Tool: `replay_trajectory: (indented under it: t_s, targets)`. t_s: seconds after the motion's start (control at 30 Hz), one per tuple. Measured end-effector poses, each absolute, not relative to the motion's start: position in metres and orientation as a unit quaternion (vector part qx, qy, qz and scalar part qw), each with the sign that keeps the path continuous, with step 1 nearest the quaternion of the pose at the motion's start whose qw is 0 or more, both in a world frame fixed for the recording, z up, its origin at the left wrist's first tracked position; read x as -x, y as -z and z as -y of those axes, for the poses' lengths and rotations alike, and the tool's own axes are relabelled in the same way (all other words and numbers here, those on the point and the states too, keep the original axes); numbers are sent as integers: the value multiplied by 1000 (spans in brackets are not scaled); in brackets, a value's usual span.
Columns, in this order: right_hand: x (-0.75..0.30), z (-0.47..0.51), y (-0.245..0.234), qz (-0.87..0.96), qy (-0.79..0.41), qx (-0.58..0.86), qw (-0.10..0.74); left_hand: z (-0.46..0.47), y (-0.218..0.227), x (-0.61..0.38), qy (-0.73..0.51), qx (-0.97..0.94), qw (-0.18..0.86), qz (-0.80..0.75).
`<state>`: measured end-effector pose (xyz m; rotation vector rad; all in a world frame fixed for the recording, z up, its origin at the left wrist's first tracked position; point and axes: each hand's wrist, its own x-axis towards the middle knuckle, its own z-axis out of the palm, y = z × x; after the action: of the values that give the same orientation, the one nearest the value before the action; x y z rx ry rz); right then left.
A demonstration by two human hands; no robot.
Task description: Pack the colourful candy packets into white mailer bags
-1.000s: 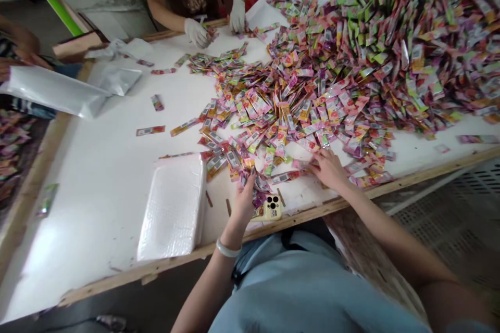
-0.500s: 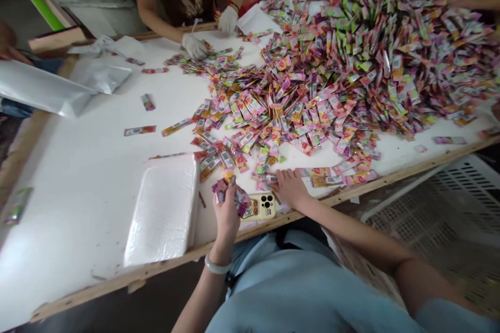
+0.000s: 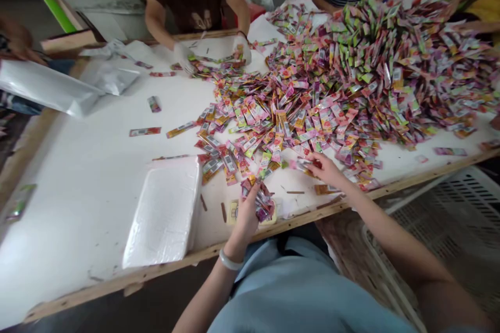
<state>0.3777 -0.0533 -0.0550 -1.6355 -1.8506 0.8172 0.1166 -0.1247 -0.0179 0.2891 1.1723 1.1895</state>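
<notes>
My left hand [image 3: 247, 214] is closed around a bunch of small shiny candy packets [image 3: 262, 202], mostly purple and pink, just above the table's front edge. Beneath that bunch lies a pale yellow phone [image 3: 233, 212], largely covered by the hand and packets. My right hand [image 3: 327, 170] is pinched on a few narrow packets [image 3: 302, 163] at the near edge of the large heap [image 3: 336, 83]. Red, green, yellow and purple wrappers make up the heap.
A plastic-wrapped white stack [image 3: 166, 213] lies left of my hands. Across the table, a co-worker's gloved hands [image 3: 187, 58] hold packets. A silver bag [image 3: 50, 86] is at far left. A white plastic crate [image 3: 441, 218] stands below the table's wooden edge [image 3: 148, 280] at right.
My right hand has moved right and lifted from the table, now with packets in its fingers. My left hand has shifted right with its bunch, over the phone. The co-worker's gloved hands have spread apart.
</notes>
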Motion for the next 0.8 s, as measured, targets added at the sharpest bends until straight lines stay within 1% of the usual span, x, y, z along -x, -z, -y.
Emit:
replay_trajectory:
  t_s: [0.07, 0.13, 0.2, 0.27, 0.3, 0.33, 0.37, 0.4, 0.43, 0.5, 0.53, 0.6, 0.67, 0.73, 0.8]
  targets:
    - [-351, 63, 45, 637, -328, 606, 345, 126, 19, -127, -521, -124, 671, -513]
    - [-314, 86, 38, 642, -310, 584, 388, 127, 21, -135, -536, -135, 663, -504]
    - [-280, 109, 33, 702, -312, 508, 389, 128, 24, -136, -550, -139, 657, -497]
    - [-261, 111, 32, 740, -336, 441, 381, 129, 25, -130, -557, -114, 648, -506]
    - [-258, 102, 32, 739, -331, 446, 381, 128, 25, -124, -561, -94, 641, -516]
    - [-259, 86, 33, 726, -310, 482, 379, 128, 24, -118, -565, -76, 632, -525]
    - [-262, 66, 34, 703, -276, 542, 369, 127, 22, -111, -571, -65, 624, -530]
    - [-268, 43, 36, 675, -233, 614, 337, 127, 21, -105, -577, -61, 620, -529]
    - [-274, 21, 37, 653, -210, 670, 284, 127, 18, -100, -580, -65, 620, -525]
    - [-286, -12, 39, 633, -198, 725, 187, 128, 14, -91, -576, -81, 628, -517]
    - [-291, -20, 39, 639, -191, 726, 167, 129, 13, -88, -569, -87, 633, -518]
    - [-299, -21, 38, 694, -149, 678, 191, 132, 12, -82, -543, -88, 643, -533]
    - [-300, -8, 40, 790, -109, 561, 223, 134, 13, -78, -520, -86, 650, -547]
    - [-294, 5, 45, 883, -112, 411, 198, 134, 14, -76, -518, -92, 650, -548]
    - [-285, 12, 53, 930, -134, 306, 150, 132, 15, -76, -533, -106, 642, -541]
